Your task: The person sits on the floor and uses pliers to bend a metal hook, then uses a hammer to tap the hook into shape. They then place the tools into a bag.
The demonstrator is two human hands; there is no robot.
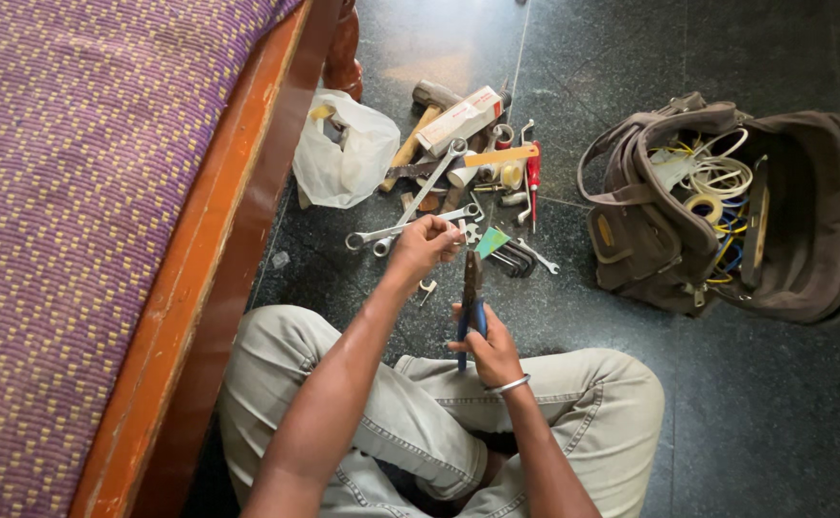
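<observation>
Two bare hands work above a dark polished stone floor (784,412), where the person sits cross-legged in light grey trousers (420,422). Largest in view is a bed (84,211) along the left side, covered in purple cloth with yellow flecks and edged by an orange-brown wooden frame. Next in size, a brown tool bag (784,221) lies open at the right, well apart from the hands; coils of white and yellow wire and a roll of tape show inside it. A crumpled white plastic bag (343,153) rests on the floor beside the bed frame. Just right of it lies a loose heap of tools: a wooden-handled hammer (415,134), a small carton (463,117), a hand saw with an orange handle (458,163), crossed steel spanners (410,216), a red-handled screwdriver (533,182) and a set of hex keys (514,259).

The right hand (487,350), with a metal bangle at the wrist, is curled shut around the blue handles of a pair of pliers (470,302), held upright over the lap with the nose pointing away. The left hand (425,245) is raised above the plier tips, fingers pressed together and pinching a small item too small to identify.
</observation>
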